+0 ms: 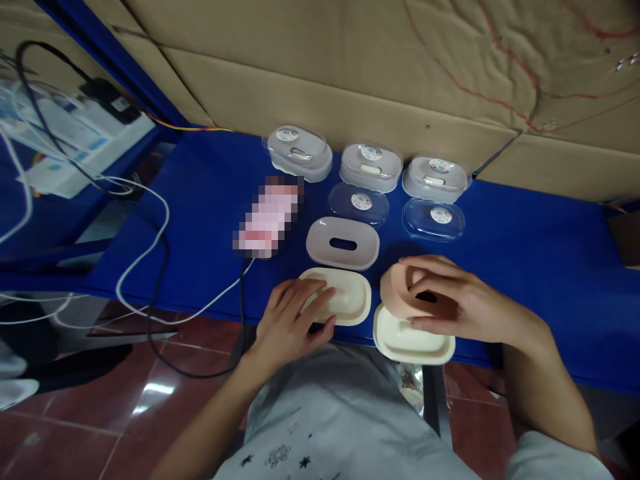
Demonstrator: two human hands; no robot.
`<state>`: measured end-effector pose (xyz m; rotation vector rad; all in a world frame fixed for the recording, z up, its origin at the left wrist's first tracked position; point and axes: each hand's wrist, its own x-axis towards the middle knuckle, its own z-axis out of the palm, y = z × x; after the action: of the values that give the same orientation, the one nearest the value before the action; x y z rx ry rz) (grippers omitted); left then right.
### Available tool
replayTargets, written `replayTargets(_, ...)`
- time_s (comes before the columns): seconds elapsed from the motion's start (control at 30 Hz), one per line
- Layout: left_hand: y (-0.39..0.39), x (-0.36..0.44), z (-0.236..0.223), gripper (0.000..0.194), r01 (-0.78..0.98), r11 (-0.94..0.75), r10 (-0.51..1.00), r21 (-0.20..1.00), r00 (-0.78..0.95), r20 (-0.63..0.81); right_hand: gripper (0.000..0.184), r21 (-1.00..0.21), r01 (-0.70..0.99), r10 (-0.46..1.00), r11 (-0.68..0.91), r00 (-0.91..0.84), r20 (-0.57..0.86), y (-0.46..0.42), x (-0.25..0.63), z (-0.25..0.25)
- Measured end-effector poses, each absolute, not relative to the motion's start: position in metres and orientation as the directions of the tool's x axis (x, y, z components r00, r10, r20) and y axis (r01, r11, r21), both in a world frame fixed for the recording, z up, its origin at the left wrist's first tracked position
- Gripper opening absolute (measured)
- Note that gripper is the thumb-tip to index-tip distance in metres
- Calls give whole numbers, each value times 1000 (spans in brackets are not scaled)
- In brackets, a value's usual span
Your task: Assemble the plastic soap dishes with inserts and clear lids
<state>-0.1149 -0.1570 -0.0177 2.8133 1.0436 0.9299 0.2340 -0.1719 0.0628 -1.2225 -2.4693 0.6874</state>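
My right hand (465, 300) grips a peach oval cover (393, 293) with a slot in its face, its fingers over the top and side. The cover is tilted above a cream oval tray (423, 348) at the blue table's front edge; whether they touch I cannot tell. To the left, my left hand (293, 313) rests with fingers loosely spread over a second cream oval tray (350, 313). Just behind that tray lies a pale oval cover (320, 243) with a slot through it. Two clear lids (343, 203) with round stickers lie farther back.
Three lidded oval boxes (373, 170) line the back by the cardboard wall (300, 87). A phone with a blurred screen (270, 220) lies left, cables (165, 267) trailing off the table (540, 280). A power strip (90, 153) is at far left.
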Motion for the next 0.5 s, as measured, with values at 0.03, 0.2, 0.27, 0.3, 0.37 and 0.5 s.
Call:
replayTargets(0.03, -156, -115, -18, 40, 595, -780, 593, 194, 605, 531, 28, -530, 661, 810, 531, -580, 87, -171, 235, 63)
replayTargets(0.2, -156, -119, -14, 38, 611, -769, 602, 189, 593, 535, 35, -329, 786, 851, 522, -459, 254, -163, 241, 43)
replayTargets(0.27, -167, -113, -9, 34, 618, -765, 596, 181, 573, 563, 38, -271, 811, 852, 519, -468, 234, -157, 243, 33)
replayTargets(0.3, -176, -106, -6, 32, 609, -774, 580, 171, 575, 577, 39, -259, 814, 853, 519, -475, 217, -154, 242, 30)
replayTargets(0.37, -197, -84, -6, 26, 289, -949, 301, 124, 724, 621, 43, -263, 811, 852, 523, -488, 191, -151, 240, 30)
replayTargets(0.5, -231, -23, -30, 30, -205, -949, -72, 241, 881, 467, 57, -281, 848, 889, 450, -398, 225, -168, 236, 51)
